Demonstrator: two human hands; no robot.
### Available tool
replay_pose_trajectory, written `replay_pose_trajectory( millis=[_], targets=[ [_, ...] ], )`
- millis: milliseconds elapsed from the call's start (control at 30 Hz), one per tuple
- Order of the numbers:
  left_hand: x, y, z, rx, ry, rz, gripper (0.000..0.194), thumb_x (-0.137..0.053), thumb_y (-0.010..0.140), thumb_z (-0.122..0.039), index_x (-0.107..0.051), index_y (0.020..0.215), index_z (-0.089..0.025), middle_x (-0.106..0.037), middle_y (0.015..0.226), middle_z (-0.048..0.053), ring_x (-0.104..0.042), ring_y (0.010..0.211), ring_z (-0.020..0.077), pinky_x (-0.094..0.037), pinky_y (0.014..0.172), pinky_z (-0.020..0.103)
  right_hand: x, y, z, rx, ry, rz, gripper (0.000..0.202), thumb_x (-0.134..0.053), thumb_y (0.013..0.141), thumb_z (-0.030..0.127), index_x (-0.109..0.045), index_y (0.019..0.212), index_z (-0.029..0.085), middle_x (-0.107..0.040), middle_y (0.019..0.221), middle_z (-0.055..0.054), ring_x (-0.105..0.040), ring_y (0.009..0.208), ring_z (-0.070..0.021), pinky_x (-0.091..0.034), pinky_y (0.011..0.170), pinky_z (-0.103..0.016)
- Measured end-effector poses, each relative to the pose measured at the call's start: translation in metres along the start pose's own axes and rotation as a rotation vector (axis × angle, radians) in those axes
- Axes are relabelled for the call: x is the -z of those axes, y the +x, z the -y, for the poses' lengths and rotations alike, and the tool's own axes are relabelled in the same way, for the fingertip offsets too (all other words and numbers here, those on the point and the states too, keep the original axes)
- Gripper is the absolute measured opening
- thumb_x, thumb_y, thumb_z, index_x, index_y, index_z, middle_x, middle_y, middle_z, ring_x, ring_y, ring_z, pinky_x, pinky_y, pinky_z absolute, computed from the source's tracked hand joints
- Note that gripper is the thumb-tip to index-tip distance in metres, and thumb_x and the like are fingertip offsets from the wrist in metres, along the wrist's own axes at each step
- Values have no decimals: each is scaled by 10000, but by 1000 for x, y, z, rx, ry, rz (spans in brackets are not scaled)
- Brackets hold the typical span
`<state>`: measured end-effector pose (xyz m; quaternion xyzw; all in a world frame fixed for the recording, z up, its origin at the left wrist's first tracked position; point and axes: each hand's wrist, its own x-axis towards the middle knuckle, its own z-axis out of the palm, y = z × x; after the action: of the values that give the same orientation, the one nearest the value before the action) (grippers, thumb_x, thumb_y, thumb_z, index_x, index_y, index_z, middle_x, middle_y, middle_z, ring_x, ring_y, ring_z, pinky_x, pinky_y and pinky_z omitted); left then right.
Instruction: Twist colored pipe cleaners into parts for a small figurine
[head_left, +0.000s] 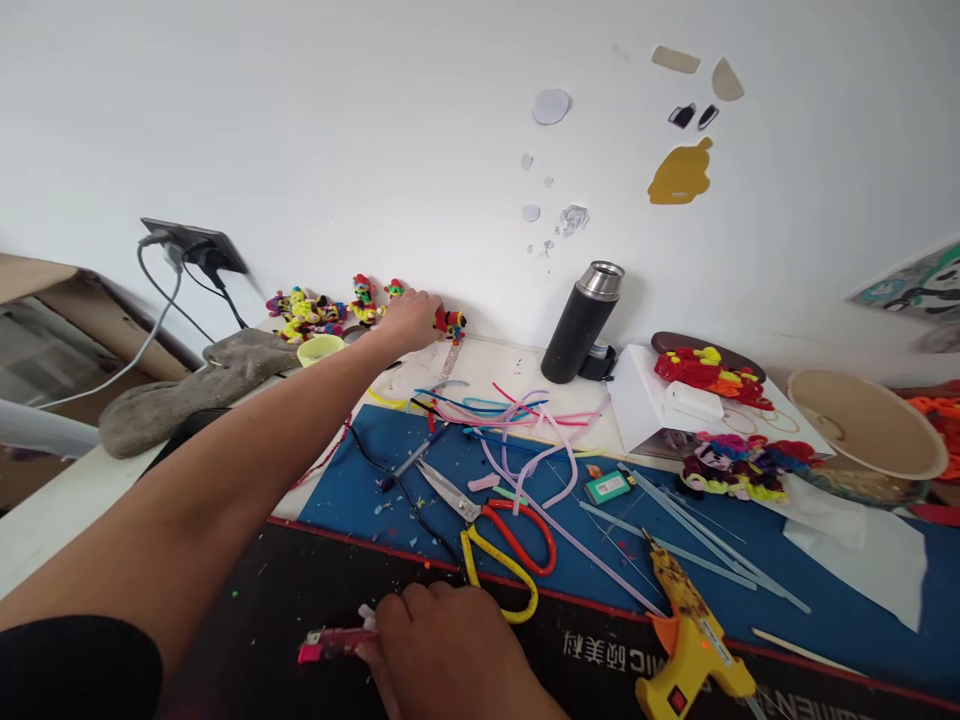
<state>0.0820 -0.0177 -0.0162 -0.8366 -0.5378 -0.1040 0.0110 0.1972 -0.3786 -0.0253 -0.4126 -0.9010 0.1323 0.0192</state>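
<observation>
Handling step, prob.: your L hand (411, 320) is at the small red figure (451, 322), grip hidden, can't tell; R hand (454, 645) clamped on pink lighter (337, 643); next move needs light touch.

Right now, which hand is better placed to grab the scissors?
Probably the right hand: it's close to the scissors, though it holds a pink item already. The left hand is farther off, by a small colourful figure.

Head-worn view, forward and down
</observation>
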Motion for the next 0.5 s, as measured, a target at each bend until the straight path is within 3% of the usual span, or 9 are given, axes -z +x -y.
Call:
replay_pose_trajectory(
  millis=[133,233,367,500],
  targets=[
    [9,-3,0,95,-224,-48,296,-743,815,-355,-752,1070,-204,-761,1051,108,-672,1052,319,-503,898,386,0,0,1,-9,2,18,243,-681,1009,412,-669,942,178,-765,803,-66,-763,665,-281,-544,457,-375],
    [17,-13,-4,197,-545,-49,283,-692,896,-400,-734,1090,-199,-767,1055,104,-699,967,269,-544,827,371,0,0,0,-19,19,27,254,-641,1033,425,-671,969,181,-769,824,-64,-763,669,-284,-549,464,-382],
    [21,-28,-10,327,-1201,116,214,-607,998,-373,-688,1071,-189,-761,1085,120,-722,958,227,-610,852,393,2,-2,-1,-15,24,-9,235,-641,1037,409,-655,965,186,-769,822,-65,-756,662,-272,-536,471,-358],
    [25,-40,-13,496,-1593,241,160,-560,1058,-329,-662,1089,-210,-773,1017,113,-745,954,220,-623,927,430,5,-3,-1,-28,11,-30,190,-697,1009,356,-650,942,184,-769,807,-76,-748,651,-263,-514,476,-332]
  ],
)
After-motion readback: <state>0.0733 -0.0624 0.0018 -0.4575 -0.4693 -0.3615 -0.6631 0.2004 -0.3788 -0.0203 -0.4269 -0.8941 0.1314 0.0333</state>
